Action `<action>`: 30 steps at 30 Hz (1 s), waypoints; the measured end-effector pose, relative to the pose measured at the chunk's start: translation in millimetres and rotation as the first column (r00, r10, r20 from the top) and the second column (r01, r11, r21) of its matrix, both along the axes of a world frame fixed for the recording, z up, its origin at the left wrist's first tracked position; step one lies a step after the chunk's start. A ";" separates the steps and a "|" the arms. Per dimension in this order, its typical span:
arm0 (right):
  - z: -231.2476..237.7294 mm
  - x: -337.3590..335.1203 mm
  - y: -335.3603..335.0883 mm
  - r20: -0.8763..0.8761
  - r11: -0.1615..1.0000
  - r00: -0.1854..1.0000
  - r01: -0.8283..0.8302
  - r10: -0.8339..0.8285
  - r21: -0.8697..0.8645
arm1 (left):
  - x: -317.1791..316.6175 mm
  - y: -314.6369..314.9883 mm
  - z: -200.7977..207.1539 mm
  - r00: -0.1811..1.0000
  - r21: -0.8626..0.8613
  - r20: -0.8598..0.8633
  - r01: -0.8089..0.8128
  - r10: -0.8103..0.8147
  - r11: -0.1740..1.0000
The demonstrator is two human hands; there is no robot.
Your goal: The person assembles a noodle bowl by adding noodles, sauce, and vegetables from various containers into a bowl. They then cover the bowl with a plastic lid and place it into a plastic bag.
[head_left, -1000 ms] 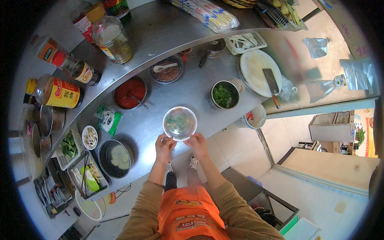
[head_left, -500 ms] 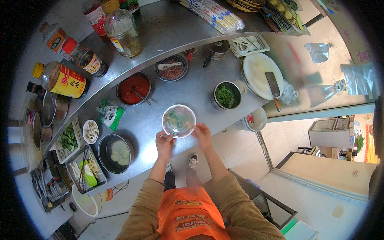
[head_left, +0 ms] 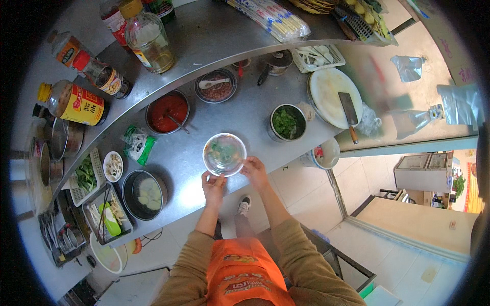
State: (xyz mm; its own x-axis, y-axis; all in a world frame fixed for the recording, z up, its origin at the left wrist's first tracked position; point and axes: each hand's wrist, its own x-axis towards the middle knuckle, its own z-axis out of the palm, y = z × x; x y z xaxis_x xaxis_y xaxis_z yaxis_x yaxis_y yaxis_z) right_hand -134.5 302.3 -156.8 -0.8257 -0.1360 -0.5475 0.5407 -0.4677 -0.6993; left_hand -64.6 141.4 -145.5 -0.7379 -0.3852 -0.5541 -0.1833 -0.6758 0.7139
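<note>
A round takeaway bowl with a clear lid (head_left: 224, 154) is between my hands at the near edge of the steel counter. Green bits and something orange-brown show dimly through the lid. My left hand (head_left: 213, 188) pinches the bowl's near-left rim. On the near-right side, the fingers of my right hand (head_left: 254, 172) grip the rim. Whether the bowl's base touches the counter I cannot tell. To its right stands a metal pot of chopped greens (head_left: 288, 122). On the left is a dark pot (head_left: 144, 194) with pale slices in liquid.
Behind the bowl stand a red sauce pot with a spoon (head_left: 167, 112) and a dish of brown bits (head_left: 216, 85). A cleaver (head_left: 348, 109) lies on the round cutting board (head_left: 326, 86). Sauce bottles (head_left: 76, 103) line the raised shelf. A tray (head_left: 125, 224) sits at the left.
The whole view has shifted slightly, so the counter items sit a little further left. Both hands keep their hold on the bowl. One of my shoes has dropped out of sight.
</note>
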 end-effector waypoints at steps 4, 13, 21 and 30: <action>2.5 13.5 -7.0 -0.037 0.998 0.997 -0.063 0.062 -0.022 | -1.6 17.5 5.0 0.999 0.054 0.005 -0.033 0.033 0.998; -7.8 14.5 -5.4 -0.087 0.991 0.992 -0.095 0.087 -0.094 | -1.5 21.1 2.4 0.999 0.065 0.023 -0.040 0.039 0.997; -2.1 -40.8 8.0 -0.104 0.983 0.988 -0.093 0.111 0.158 | -30.2 -28.2 63.5 0.858 -0.957 0.250 0.291 -0.449 0.023; -13.9 -56.4 2.4 -0.094 0.997 0.994 -0.048 0.053 0.053 | -114.3 -9.8 105.5 0.396 -0.580 0.812 0.636 -0.429 -0.509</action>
